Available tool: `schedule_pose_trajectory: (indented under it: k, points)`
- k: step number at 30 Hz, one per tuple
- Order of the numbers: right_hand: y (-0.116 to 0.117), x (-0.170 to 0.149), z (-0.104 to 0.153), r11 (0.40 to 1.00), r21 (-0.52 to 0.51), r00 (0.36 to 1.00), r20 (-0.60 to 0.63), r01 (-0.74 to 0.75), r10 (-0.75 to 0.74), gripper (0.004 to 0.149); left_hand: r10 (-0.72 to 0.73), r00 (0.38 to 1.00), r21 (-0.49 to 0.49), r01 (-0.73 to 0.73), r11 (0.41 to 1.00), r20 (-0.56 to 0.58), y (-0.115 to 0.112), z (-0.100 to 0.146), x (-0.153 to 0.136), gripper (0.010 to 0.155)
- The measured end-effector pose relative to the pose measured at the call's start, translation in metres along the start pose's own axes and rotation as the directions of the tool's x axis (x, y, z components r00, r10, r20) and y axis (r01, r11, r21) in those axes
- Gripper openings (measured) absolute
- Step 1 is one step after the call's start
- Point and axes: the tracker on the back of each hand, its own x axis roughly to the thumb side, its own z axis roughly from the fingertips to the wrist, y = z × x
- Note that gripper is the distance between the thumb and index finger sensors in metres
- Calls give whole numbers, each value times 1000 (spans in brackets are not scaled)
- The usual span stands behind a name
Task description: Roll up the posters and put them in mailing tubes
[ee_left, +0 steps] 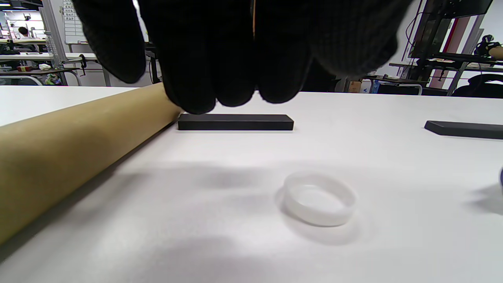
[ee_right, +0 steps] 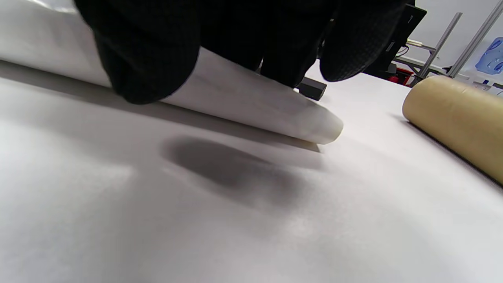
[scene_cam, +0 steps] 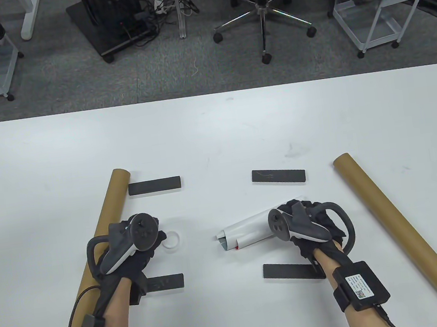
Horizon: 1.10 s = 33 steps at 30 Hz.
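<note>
On the white table [scene_cam: 214, 132], between the four flat black bar weights, the right hand [scene_cam: 311, 227] has its fingers [ee_right: 145, 67] curled over a rolled white paper poster [scene_cam: 244, 234], holding the roll closed where it lies near the middle. One long brown cardboard mailing tube [scene_cam: 404, 227] lies to its right, well apart; a second brown tube [scene_cam: 100, 243] lies at the left, partly under the left hand [scene_cam: 129, 247]. That hand's fingers [ee_left: 212, 63] hang loosely curled and hold nothing, just beside a small translucent white plastic end cap [ee_left: 319, 198] on the table.

The main risk, as I judge it, is the roll springing open if the grip eases before it reaches a tube mouth. Its near end already looks uneven, with a red-edged layer showing, so it may telescope or catch and crumple on the tube rim. A tube may also roll away if left unsteadied, and the cap could be knocked aside.

A white label sits on the black wrist box [scene_cam: 359, 287] of the right arm, but its print is too small to read; no other writing is legible.
</note>
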Motion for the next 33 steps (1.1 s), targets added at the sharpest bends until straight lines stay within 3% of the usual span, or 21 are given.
schedule_pose_trajectory:
  k: [4,9,17,20,25,33]
  points:
    - [3,-1,-4,999,-32,1000,-12,13,-13,62,-2,1000,1,2,1000,1,0,0,0,55]
    - [1,-8,-3,996,-67,997,-24,67,-69,41,0,1000,-3,0,1000,2,-1,-1,0,55]
    - [-12,-6,7,986,-158,998,-21,62,-66,38,22,999,-10,-22,1000,32,-1,2,11,55]
    - [-26,-3,13,976,-200,996,0,85,-86,38,-17,996,3,16,1000,91,1,6,30,56]
    - [-45,3,26,957,-260,992,56,128,-117,38,138,978,-26,-135,990,157,10,3,54,62]
    - [-61,13,40,943,-305,986,137,134,-95,37,165,955,-8,-169,986,248,30,-2,98,75]
